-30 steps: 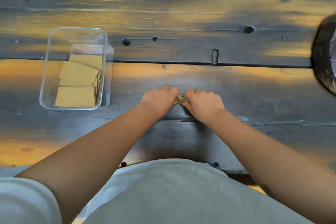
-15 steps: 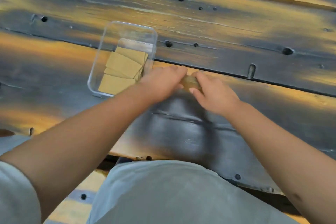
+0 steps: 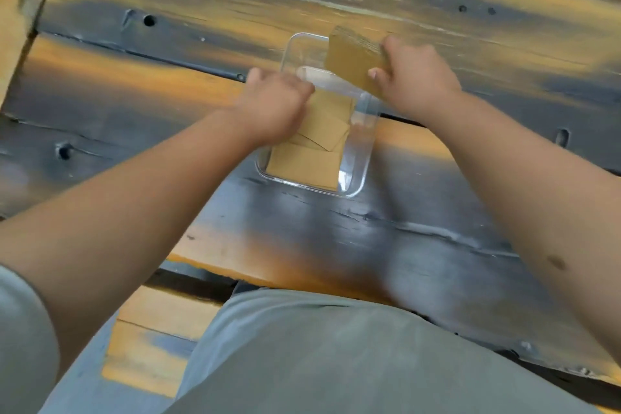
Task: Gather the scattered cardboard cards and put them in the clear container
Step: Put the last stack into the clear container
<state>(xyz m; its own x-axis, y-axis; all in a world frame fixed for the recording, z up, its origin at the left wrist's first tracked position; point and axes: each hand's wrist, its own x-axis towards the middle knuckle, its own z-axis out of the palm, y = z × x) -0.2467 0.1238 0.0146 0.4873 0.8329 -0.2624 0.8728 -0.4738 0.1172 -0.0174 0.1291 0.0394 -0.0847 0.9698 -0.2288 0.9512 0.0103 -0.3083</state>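
Note:
The clear container [image 3: 361, 161] stands on the dark wooden table [image 3: 386, 239] straight ahead of me. Several tan cardboard cards [image 3: 312, 158] lie overlapping inside it. My right hand [image 3: 416, 81] grips a stack of cardboard cards [image 3: 353, 59] by its right edge, tilted over the container's far right corner. My left hand [image 3: 277, 104] rests over the container's left side with fingers curled onto the cards inside; whether it grips anything is hidden.
The table is of painted planks with knots, holes and a dark seam [image 3: 134, 54] running across. Its near edge [image 3: 235, 274] lies just before my lap. A wooden beam [image 3: 20, 10] shows at the far left.
Both hands moved from the table's middle to the container. The stack, held between both hands before, is now in the right hand alone, lifted over the container. My view swung left.

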